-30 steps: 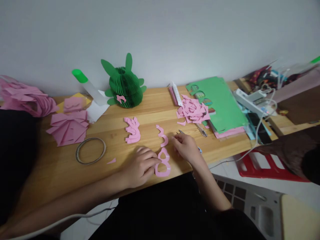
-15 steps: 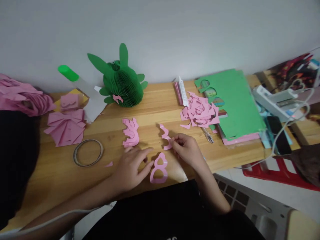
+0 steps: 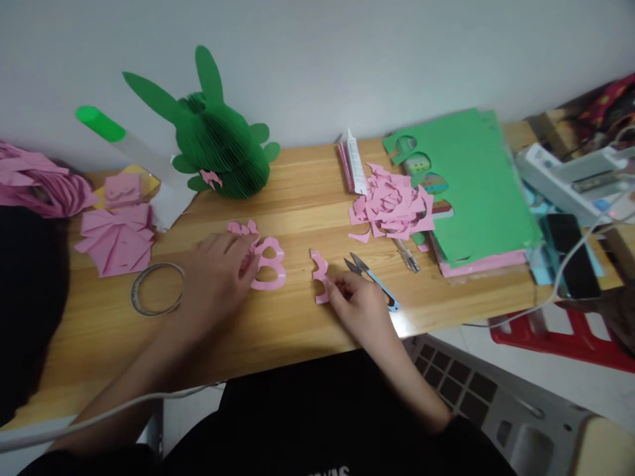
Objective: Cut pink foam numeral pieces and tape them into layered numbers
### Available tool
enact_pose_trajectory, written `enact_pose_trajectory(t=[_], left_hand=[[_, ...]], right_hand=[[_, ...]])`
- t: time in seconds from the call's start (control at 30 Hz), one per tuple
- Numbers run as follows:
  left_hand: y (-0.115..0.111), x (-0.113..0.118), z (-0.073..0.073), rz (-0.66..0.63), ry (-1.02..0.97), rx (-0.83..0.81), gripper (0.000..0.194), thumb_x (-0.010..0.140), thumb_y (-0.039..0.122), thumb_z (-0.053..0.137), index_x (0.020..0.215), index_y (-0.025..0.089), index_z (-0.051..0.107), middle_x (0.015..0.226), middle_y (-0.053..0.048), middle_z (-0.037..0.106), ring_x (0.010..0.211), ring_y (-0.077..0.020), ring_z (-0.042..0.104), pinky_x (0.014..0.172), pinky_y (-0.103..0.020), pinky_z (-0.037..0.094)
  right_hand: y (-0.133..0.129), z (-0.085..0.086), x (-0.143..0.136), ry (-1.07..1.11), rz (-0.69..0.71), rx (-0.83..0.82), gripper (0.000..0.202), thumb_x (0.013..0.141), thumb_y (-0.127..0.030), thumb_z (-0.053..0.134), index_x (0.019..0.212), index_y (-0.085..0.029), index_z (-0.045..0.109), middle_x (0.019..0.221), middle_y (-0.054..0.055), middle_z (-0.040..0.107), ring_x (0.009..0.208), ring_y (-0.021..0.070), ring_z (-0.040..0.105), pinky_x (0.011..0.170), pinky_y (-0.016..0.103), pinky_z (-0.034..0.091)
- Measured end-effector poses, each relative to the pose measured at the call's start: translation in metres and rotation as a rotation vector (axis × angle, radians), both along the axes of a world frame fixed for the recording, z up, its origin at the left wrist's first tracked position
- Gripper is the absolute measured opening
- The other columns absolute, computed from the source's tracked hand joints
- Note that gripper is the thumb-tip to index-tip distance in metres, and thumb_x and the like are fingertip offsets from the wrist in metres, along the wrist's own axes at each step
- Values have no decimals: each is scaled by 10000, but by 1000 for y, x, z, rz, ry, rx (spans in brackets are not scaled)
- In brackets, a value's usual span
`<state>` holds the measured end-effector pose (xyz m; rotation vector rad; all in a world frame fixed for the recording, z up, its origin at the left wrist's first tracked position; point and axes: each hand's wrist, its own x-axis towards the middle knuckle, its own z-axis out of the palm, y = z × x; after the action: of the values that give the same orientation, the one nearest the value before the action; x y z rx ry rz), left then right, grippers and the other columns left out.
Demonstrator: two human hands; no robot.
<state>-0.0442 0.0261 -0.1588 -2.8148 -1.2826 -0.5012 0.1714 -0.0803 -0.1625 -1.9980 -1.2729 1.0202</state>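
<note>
My right hand [image 3: 360,305] pinches the lower end of a wavy pink paper strip [image 3: 319,268] between thumb and fingers, low over the table. My left hand [image 3: 215,271] is closed at the left edge of a pink paper cutout [image 3: 278,285] with two openings; its fingertips partly cover it. Beneath and behind those fingers lies a small pile of curved pink paper pieces [image 3: 243,228], partly hidden. Blue-handled thread snips [image 3: 380,281] lie beside my right hand, blades pointing away to the left.
Behind stands a green honeycomb paper figure [image 3: 223,145]. Pink scraps [image 3: 394,205], a white glue tube [image 3: 355,162], a pen [image 3: 407,256] and green paper sheets [image 3: 483,198] lie to the right. A tape roll [image 3: 133,291] and folded pink paper [image 3: 116,238] are at left.
My left hand has moved left and away from me, and the two-holed cutout has shifted with it to the pile. My right hand still pinches the wavy strip; the snips are now uncovered.
</note>
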Motion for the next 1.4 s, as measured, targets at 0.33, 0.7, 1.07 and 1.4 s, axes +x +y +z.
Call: enact_pose_trajectory(t=[0.33,0.7,1.07,1.4], left_hand=[[-50,38,-2,-324,-125,-227,268,949,300,522,1178,162,539,924,-84,709,806,-247,661,714,-392,530],[-49,46,-14,-115,-184,-368,313,859,103,515,1169,122,552,1029,-127,718,928,-267,689,830,-435,563],[-46,46,-16,-79,-177,-308,246,859,101,514,1077,171,603,959,-92,736,902,-261,693,808,-407,542],[-47,45,-9,-4,-359,-238,229,887,161,495,1084,199,605,905,-65,727,840,-232,680,753,-376,535]], right_hand=[[-18,-3,-10,83,131,253,233,918,-146,459,893,-194,685,845,53,763,769,194,715,720,285,515],[5,-7,-13,-70,40,123,240,870,-292,640,1036,-126,693,742,75,753,648,221,706,603,299,494],[26,-6,-10,-181,125,17,66,846,-181,672,895,-173,716,745,57,766,694,209,713,636,277,455],[25,-8,-11,153,111,111,217,897,-253,547,717,-180,645,595,1,634,537,137,562,549,238,398]])
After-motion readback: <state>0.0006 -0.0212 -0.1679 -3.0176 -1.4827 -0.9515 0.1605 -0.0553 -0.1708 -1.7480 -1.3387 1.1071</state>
